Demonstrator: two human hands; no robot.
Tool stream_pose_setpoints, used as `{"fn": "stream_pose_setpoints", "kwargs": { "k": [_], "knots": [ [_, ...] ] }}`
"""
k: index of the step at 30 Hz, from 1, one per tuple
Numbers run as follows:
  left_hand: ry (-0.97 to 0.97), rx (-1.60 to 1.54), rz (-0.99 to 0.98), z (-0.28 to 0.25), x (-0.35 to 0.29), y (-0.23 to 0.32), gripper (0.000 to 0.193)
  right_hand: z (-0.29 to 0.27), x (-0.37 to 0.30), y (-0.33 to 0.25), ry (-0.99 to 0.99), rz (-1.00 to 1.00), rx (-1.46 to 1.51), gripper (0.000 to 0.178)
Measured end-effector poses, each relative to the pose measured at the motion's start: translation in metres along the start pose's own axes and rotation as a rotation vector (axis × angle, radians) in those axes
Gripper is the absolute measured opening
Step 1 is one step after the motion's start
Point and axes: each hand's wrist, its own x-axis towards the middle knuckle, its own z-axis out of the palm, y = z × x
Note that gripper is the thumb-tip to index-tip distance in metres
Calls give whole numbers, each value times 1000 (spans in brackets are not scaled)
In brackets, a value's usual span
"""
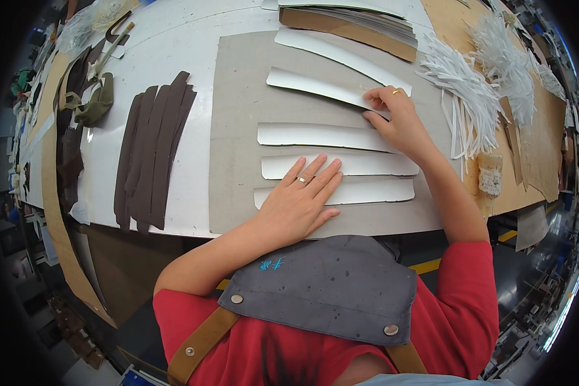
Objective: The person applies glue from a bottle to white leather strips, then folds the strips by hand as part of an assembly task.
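Several long white strips lie one above another across a grey board (235,96). My left hand (296,206) rests flat with its fingers stretched over the two nearest strips, a lower strip (373,191) and the strip above it (373,167). Farther off, my right hand (400,122) pinches the right end of a white strip (318,87) between thumb and fingers. Just below that one lies another white strip (321,134), and beyond it is the farthest single strip (334,53).
Dark brown strips (151,154) lie side by side on the white table (193,32) at left. A stack of sheets (347,29) sits at the far edge of the board. White shreds (463,83) are heaped at right, near a whitish roll (489,175). Olive cloth (98,103) lies far left.
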Motion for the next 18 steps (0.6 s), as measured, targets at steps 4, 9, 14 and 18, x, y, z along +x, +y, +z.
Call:
{"fn": "stream_pose_setpoints", "kwargs": {
  "k": [4,9,14,18],
  "knots": [
    [50,1,8,-9,14,-3,53,0,15,4,-102,49,124,20],
    [202,47,-26,-21,33,-19,50,-8,18,-9,-216,-179,-140,21],
    [156,141,-181,-14,47,-38,51,-21,29,10,-114,-207,-108,28],
    [107,139,-188,-8,52,-42,53,-21,51,37,110,-17,-178,29]
  ]
}}
